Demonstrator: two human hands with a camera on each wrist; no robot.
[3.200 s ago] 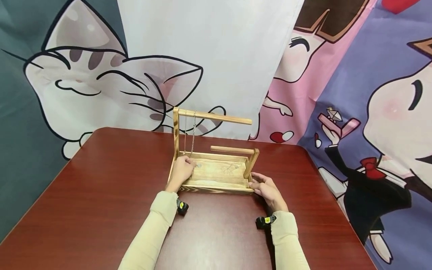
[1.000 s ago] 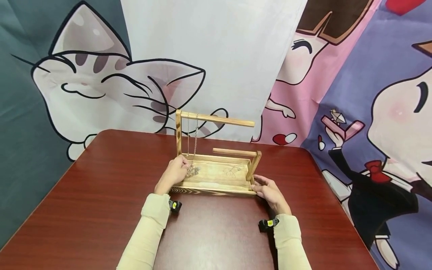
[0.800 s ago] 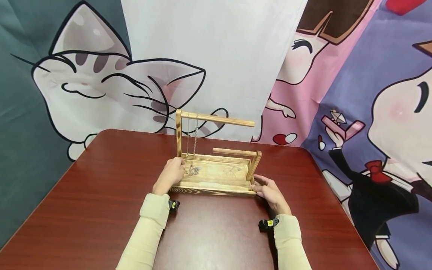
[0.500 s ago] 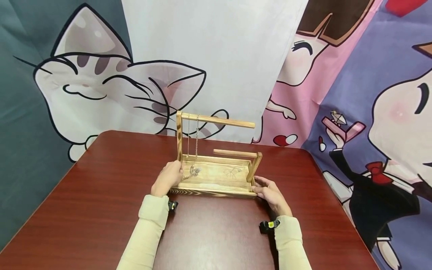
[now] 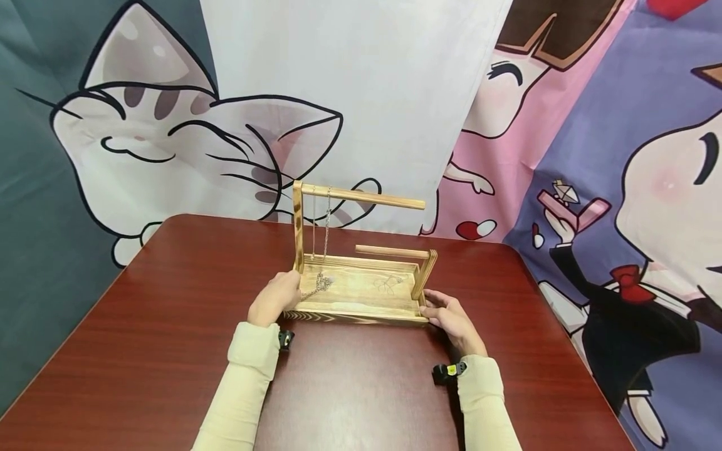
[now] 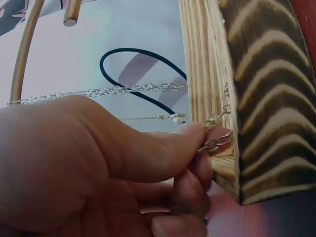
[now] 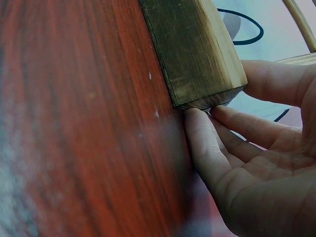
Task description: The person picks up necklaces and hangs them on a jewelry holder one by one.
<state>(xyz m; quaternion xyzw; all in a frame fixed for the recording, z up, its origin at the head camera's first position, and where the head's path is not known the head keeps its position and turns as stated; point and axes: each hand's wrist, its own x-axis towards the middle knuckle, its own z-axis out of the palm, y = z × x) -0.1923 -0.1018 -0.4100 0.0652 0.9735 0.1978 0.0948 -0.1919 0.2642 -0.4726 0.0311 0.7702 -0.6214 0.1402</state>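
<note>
A wooden jewelry stand point(image 5: 361, 318) has a shallow tray base and two horizontal bars. At its left end my left hand point(image 5: 275, 297) pinches one end of a silver chain necklace point(image 5: 323, 283), whose rest lies bunched on the tray floor. The left wrist view shows chain links point(image 6: 213, 144) between thumb and forefinger beside the tray wall point(image 6: 271, 98). My right hand point(image 5: 454, 319) grips the tray's right end. In the right wrist view, thumb and fingers lie on opposite sides of the tray's corner point(image 7: 237, 81).
From the tall bar point(image 5: 372, 199) hang a thicker chain point(image 5: 327, 225) and a thin one point(image 5: 314, 225). A fine chain point(image 5: 388, 285) lies in the tray's right part, below the short bar point(image 5: 392, 252). The brown table point(image 5: 169, 326) meets a printed cloth point(image 5: 361, 75) behind.
My left hand has drawn back leftward from inside the tray to its left end, pulling one end of the chain out straight. The bunched chain now shows. My right hand stays on the tray.
</note>
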